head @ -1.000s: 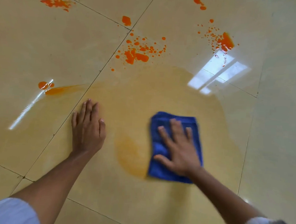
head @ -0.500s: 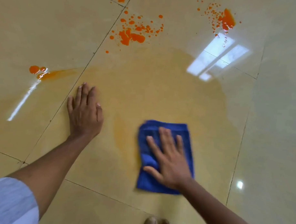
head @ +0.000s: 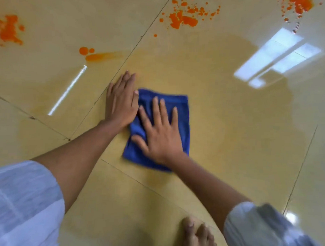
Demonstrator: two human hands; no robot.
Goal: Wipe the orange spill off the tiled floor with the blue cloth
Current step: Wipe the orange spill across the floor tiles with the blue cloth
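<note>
A folded blue cloth lies flat on the glossy beige tiled floor. My right hand presses down on the cloth with fingers spread. My left hand rests flat on the floor, its edge touching the cloth's left side. A thin orange-yellow smear covers the tiles around the cloth. Thick orange splatters sit beyond it, with more splatters at the far right, the far left and a streaked blob left of centre.
My bare toes show at the bottom edge, close behind the cloth. Grout lines cross the floor. A window reflection glares on the wet tiles at the upper right.
My right hand has slid the cloth leftward across the smear until it meets my left hand. The view has shifted, and my toes have come further into sight.
</note>
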